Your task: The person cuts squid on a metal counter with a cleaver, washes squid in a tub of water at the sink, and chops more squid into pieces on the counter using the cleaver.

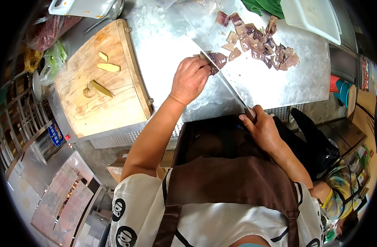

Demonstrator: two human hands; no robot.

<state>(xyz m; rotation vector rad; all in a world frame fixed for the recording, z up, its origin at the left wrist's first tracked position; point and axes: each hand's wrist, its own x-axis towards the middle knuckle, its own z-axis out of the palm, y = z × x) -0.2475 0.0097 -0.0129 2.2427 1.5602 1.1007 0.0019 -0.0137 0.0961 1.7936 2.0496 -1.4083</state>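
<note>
My right hand (263, 131) is closed around the handle of a long knife (231, 88). The blade slants up and left across the metal tabletop and lies against a piece of purple-grey meat (218, 60). On the blade's left side, the curled fingers of my left hand (191, 78) press down on that meat, hiding part of it. Several cut pieces of the same glossy meat (254, 41) lie spread on the metal further back, to the right of the blade.
At left is a wooden board (114, 78) with ginger pieces (108, 67) on it. A white container (83, 7) stands at the back left. At the back right are a green cloth (262, 5) and a translucent tub (312, 16). Another person (340, 185) is at lower right.
</note>
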